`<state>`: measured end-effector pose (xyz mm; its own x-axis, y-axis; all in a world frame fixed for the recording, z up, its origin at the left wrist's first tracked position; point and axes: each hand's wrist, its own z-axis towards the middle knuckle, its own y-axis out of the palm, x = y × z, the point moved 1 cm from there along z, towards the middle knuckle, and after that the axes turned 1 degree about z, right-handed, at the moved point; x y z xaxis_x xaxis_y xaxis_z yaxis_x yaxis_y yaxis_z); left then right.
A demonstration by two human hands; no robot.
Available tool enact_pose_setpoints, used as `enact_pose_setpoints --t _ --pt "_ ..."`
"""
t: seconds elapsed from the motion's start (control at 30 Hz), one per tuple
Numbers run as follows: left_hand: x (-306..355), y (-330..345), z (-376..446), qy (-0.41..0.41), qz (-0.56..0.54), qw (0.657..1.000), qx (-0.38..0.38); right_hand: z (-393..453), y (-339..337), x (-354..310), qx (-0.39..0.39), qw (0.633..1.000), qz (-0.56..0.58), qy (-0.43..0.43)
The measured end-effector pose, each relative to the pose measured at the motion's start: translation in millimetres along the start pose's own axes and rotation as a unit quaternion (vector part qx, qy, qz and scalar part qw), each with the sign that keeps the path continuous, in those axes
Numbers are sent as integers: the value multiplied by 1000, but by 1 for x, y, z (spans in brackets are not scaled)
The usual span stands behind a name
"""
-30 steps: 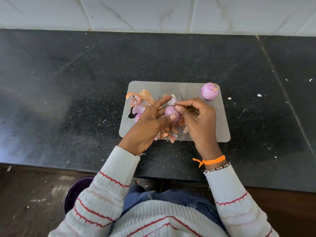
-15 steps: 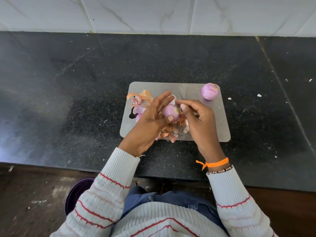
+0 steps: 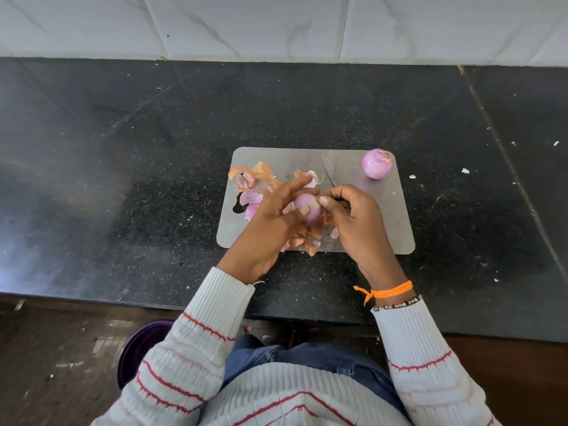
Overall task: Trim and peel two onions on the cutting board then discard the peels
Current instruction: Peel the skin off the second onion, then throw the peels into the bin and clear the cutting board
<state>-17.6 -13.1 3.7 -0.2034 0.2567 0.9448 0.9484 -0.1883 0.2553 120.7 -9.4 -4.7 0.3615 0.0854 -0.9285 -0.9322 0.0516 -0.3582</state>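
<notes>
On the grey cutting board (image 3: 384,216), my left hand (image 3: 267,232) holds a pink onion (image 3: 307,207) between thumb and fingers, the index finger stretched out over it. My right hand (image 3: 356,222) is curled around a small knife (image 3: 328,176) whose thin blade points away from me, and its thumb presses the onion's right side. A second, peeled onion (image 3: 376,164) sits alone at the board's far right corner. Loose orange and pink peels (image 3: 255,179) lie on the board's left part and under my hands.
The board rests on a black stone counter (image 3: 123,179) with white crumbs at the right, against a white tiled wall (image 3: 276,26). A purple bin (image 3: 138,348) stands on the floor below the counter edge, left of my knees.
My right thumb has slid from the top of the onion to its right side. My left fingers have stretched out further. The peeled onion at the corner has not moved.
</notes>
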Motion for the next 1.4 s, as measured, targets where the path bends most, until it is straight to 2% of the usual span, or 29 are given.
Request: enact_pose_setpoints --t 0.2,0.37,0.53,0.67,0.83,0.93,1.03,1.1,1.17,1.3,1.4 --pt "9 -8 4 -83 -129 981 115 -4 -4 -6 41 998 3 -38" --pt "14 -5 1 -115 -102 979 138 -4 2 -2 39 997 -26 -62" --pt "12 -2 0 -116 -35 984 134 -6 3 -14 -13 996 53 -70" --pt "10 0 0 -106 -7 988 110 -7 6 -12 -77 993 85 -33" --pt "10 3 1 -113 1 988 107 -6 0 -9 -100 987 124 -2" --pt "12 8 3 -114 -23 989 86 -4 -6 -4 -84 989 120 5" --pt "13 16 8 -113 -14 992 48 2 -20 3 -21 990 139 24" --pt "15 21 11 -106 6 994 32 7 -33 8 41 994 96 35" --pt "14 24 12 -106 16 994 22 12 -45 12 95 995 -13 31" --pt "10 29 15 -113 37 993 17 21 -53 27 127 975 -182 24" --pt "8 32 17 -114 50 992 11 25 -50 36 155 964 -214 19"
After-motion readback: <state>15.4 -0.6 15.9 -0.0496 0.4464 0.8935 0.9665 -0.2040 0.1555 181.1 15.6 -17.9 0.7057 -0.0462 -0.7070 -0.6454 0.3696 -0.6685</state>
